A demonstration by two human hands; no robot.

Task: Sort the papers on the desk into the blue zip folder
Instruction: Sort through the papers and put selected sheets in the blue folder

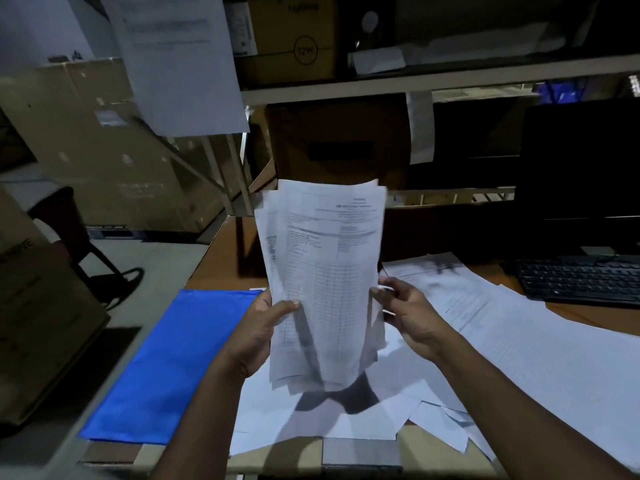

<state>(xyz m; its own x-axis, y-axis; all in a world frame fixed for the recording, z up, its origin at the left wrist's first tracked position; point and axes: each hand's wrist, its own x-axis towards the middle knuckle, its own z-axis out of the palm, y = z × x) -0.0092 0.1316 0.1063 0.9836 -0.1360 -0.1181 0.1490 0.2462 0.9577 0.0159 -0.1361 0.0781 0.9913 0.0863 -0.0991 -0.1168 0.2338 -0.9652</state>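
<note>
left hand (263, 323): raised, thumb curled in a pinch | right hand (401, 310): raised, fingers curled in a grip

Both forearms are bare to the frame's edge; the left hand (258, 327) and right hand (407, 311) wear nothing.

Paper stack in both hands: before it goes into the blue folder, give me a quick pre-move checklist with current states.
1. Left hand grips the upright stack of printed white paper sheets at its left edge: ok.
2. Right hand pinches the stack's right edge: ok.
3. Stack edges squared: not ok, the sheets fan out at the top left.
4. Flat blue zip folder within reach, lying on the brown wooden desk left of the stack: ok.
5. Folder zip open: cannot tell.
6. All papers gathered: not ok, loose white sheets lie on the desk at right.
</note>
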